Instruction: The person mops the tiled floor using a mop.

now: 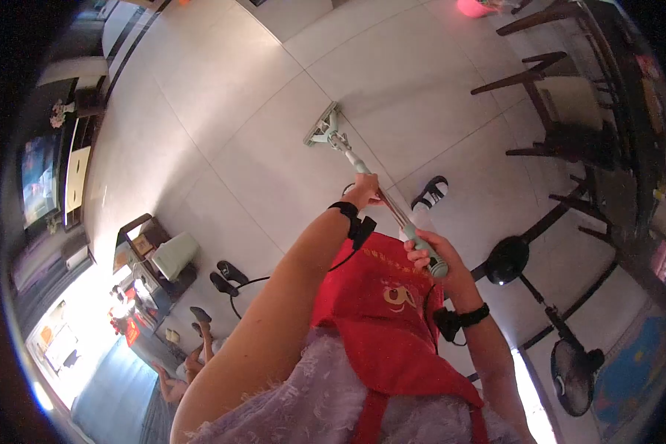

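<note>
A mop with a pale green handle (pixel 397 209) runs slantwise across the middle of the head view. Its flat mop head (pixel 323 126) is at the upper end, over the grey tiled floor (pixel 244 140). My left hand (pixel 364 191) is wrapped round the upper part of the pole, closer to the mop head. Near the grip end, my right hand (pixel 435 253) is closed round the handle. Both wrists wear black straps, and a red apron (pixel 377 296) lies below the handle.
Dark wooden chairs (pixel 547 111) stand at the right, near a black fan (pixel 573 377). Black shoes (pixel 228 278) lie on the floor at the left. Another person's legs (pixel 200 348) show at the lower left. A television (pixel 40 177) is at the far left.
</note>
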A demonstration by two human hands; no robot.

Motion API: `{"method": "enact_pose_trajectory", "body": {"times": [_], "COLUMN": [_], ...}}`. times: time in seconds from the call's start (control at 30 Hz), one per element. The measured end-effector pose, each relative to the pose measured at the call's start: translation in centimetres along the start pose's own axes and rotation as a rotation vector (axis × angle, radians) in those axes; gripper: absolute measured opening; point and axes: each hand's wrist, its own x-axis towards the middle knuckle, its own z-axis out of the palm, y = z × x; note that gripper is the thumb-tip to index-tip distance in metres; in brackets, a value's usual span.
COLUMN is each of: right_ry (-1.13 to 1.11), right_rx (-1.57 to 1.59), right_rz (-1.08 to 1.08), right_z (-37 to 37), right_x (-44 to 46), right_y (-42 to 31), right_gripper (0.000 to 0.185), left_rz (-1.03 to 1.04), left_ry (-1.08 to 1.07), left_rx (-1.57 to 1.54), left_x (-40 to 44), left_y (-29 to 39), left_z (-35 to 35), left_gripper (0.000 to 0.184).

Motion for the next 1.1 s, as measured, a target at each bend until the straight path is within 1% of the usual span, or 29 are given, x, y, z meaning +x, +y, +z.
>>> {"method": "enact_pose_trajectory", "body": {"times": [0.03,0.07,0.1,0.13,0.2,0.23,0.27,0.3,0.33,0.37,0.4,0.43,0.47,0.5,0.53,0.57,0.6,0.63,0.67,0.73,0.83,0.93,1.0,1.03,1.07,1.1], "right_ry": [-0.007,-0.014,-0.022,-0.032,-0.024,-0.104,-0.056,-0.032,-0.008,-0.004,0.006,0.016,0.024,0.091,0.163,0.261,0.227,0.239,0.116,0.253,0.27,0.15,0.225,0.264,0.395,0.521], "right_rx": [0.002,0.005,0.007,0.056,0.15,0.182,0.18,0.181,0.182,0.165,0.158,0.15,0.158,-0.468,-0.643,-0.821,-0.598,-0.378,-0.208,-0.667,-0.497,-0.818,-1.169,-1.345,-1.369,-1.38], "right_rz": [-0.011,-0.022,-0.033,-0.017,0.011,0.112,0.113,0.107,0.1,0.138,0.164,0.19,0.214,-0.227,-0.349,-0.461,-0.245,-0.034,0.183,-0.167,-0.19,-0.149,-0.207,-0.235,-0.238,-0.256], "right_z": [-0.1,-0.1,-0.1,0.6,2.0,1.3,1.4,2.1,2.5,1.8,1.9,2.1,2.2,4.0,6.5,8.9,9.3,9.7,8.8,13.7,17.8,18.4,17.7,17.3,16.8,15.9], "right_x": [-0.6,-1.2,-1.7,-2.4,-4.0,-3.7,-4.4,-4.8,-5.6,-6.5,-8.2,-10.0,-11.6,-14.2,-16.4,-18.6,-18.8,-19.0,-18.7,-20.6,-21.2,-22.8,-24.4,-25.1,-25.3,-25.1], "right_y": [-0.2,-0.3,-0.6,-1.1,-1.0,-1.1,-1.1,-1.7,-3.3,-6.3,-10.0,-13.8,-15.9,-16.2,-17.1,-18.0,-21.9,-25.8,-29.0,-28.8,-28.7,-28.5,-27.5,-26.6,-25.2,-23.3], "right_gripper": [0.016,0.017,0.019,0.02,0.021,0.019,0.018,0.017,0.016,0.015,0.016,0.018,0.019,0.021,0.022,0.022,0.021,0.02,0.017,0.019,0.017,0.014,0.014,0.014,0.022,0.03], "left_rz": [0.065,0.223,0.288,0.329,0.542,0.65,0.764,0.568,0.54,0.512,0.645,0.75,0.853,0.932,1.01,0.983,1.013,1.045,1.139,1.087,1.065,1.05,0.902,1.046,0.607,0.135], "left_ry": [-0.067,-0.113,-0.137,-0.144,-0.059,-0.016,-0.009,-0.139,-0.163,-0.186,-0.104,-0.024,0.059,0.14,0.222,0.158,0.153,0.145,0.195,0.113,0.134,0.139,-0.239,-0.176,-0.381,-0.405], "left_rx": [0.414,1.214,1.567,1.731,1.732,1.716,1.675,1.625,1.56,1.495,1.422,1.396,1.369,1.389,1.408,1.217,1.114,1.011,0.995,0.782,0.691,0.619,-0.248,-0.12,-0.468,-0.884], "left_x": [0.4,1.1,1.8,3.2,8.8,11.4,12.4,9.7,8.2,6.9,7.7,8.3,9.0,9.3,9.3,8.6,9.1,9.4,10.2,7.2,5.8,5.8,6.7,6.0,5.6,5.3], "left_y": [0.4,1.2,1.3,0.8,-3.8,-6.2,-7.1,-5.0,-3.0,-1.2,-0.4,0.7,1.8,3.7,5.7,8.0,9.8,11.5,12.7,18.0,21.3,23.7,23.9,23.7,24.2,24.9], "left_z": [0.5,1.5,2.6,3.1,2.3,1.4,0.2,0.7,2.5,4.3,6.6,9.0,11.4,14.1,16.4,17.8,18.8,19.8,20.7,22.7,23.3,25.1,27.9,28.8,29.7,30.5], "left_gripper": [0.024,0.024,0.025,0.026,0.027,0.028,0.025,0.033,0.036,0.04,0.04,0.036,0.033,0.025,0.017,0.016,0.021,0.026,0.037,0.032,0.028,0.024,0.023,0.021,0.016,0.013]}}
